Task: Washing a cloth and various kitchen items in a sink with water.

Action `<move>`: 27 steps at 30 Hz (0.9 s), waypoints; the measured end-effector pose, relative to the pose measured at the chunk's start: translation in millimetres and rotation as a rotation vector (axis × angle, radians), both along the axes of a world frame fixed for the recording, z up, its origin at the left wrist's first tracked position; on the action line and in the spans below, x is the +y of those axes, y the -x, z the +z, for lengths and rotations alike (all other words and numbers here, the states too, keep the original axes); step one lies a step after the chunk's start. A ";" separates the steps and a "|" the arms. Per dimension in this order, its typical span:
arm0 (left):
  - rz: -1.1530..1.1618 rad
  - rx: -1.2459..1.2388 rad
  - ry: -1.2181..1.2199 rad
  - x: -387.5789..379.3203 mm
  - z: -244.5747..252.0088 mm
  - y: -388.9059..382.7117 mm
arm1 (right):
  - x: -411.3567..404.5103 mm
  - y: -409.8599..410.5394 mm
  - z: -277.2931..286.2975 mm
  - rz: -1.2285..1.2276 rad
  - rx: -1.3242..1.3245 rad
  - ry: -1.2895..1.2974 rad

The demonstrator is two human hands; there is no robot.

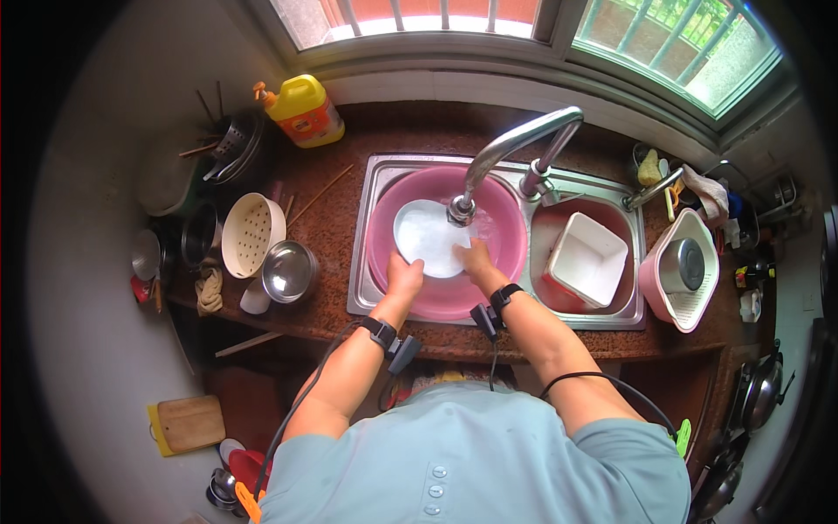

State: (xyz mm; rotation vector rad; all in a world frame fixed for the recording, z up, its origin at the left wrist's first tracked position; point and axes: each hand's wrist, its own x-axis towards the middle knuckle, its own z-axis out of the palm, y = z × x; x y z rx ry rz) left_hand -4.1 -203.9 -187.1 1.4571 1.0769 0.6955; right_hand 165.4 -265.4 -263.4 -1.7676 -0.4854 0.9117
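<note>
A round white dish (425, 239) is tilted over a pink plastic basin (458, 302) that sits in the left bowl of a stainless steel double sink (360, 262). My left hand (403, 278) grips the dish by its lower left edge, thumb on the near rim. At its right edge, my right hand (478, 262) holds the dish too, fingers partly over its face. The spout of a chrome faucet (461, 209) hangs just over the dish's upper right part. Water lies in the basin; whether the faucet is running, I cannot tell.
A white square container (592, 259) leans in the right sink bowl. Right of it, a pink-and-white basket (681, 308) holds a metal pot (684, 265). Leftward are a perforated cream colander (252, 232), a steel bowl (288, 272) and chopsticks (324, 190). A yellow pump jug (308, 114) stands behind.
</note>
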 end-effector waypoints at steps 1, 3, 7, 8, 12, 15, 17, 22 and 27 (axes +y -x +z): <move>0.014 0.015 -0.040 0.4 2.2 17.7 | 0.9 12.8 17.5 0.066 0.119 0.003; -0.011 -0.004 0.031 -1.6 11.1 21.8 | -1.5 6.2 27.8 0.100 0.212 0.005; 0.034 -0.034 0.531 -5.0 31.9 13.9 | -0.5 -17.1 45.7 0.265 -0.257 -0.001; 0.078 0.064 0.464 -5.3 31.5 14.5 | 3.5 -9.0 78.4 0.290 -0.151 0.135; -0.020 0.272 -0.176 1.9 -19.8 5.1 | -5.1 -18.5 142.4 0.135 0.132 0.140; -0.204 0.520 -0.523 -39.1 67.7 -19.3 | -23.2 -48.8 148.2 0.151 0.110 0.192; -0.322 0.717 -0.675 -44.3 82.0 -11.3 | -17.2 -43.9 155.4 0.200 0.111 0.234; -0.477 0.331 -0.664 -27.9 70.3 -9.3 | 2.7 -28.4 153.2 0.265 0.197 0.232; -0.404 0.263 -0.790 -7.5 60.6 -16.9 | -4.5 -30.5 141.4 0.221 0.467 0.102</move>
